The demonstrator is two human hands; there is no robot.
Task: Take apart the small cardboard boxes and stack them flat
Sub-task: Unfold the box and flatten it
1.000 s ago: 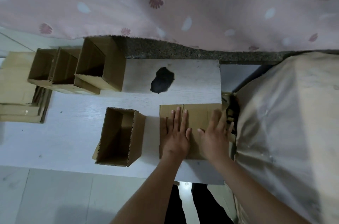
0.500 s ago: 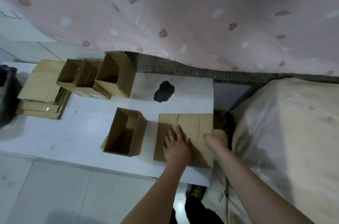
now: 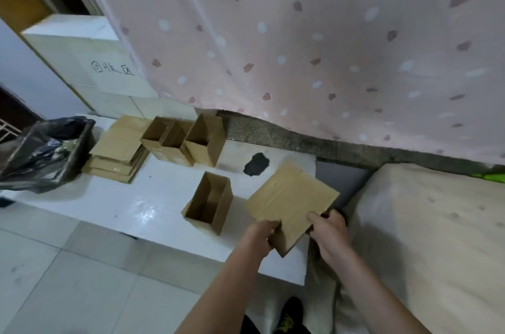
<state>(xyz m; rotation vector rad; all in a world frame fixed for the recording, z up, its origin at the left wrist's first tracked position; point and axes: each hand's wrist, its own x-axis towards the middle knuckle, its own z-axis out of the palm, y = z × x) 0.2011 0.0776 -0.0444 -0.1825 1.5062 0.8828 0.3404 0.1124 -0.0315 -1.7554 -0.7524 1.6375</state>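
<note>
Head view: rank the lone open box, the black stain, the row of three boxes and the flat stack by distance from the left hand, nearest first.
From the left hand:
1. Lone open box, just to its left.
2. Black stain, beyond it on the tabletop.
3. Row of three boxes, at the back left.
4. Flat stack, far left by the bin bag.

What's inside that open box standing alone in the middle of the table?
The lone box looks empty: only its bare cardboard walls and a shadowed bottom show. Its near wall hides the lowest inner corner, so anything small lying flat there cannot be seen.
</note>
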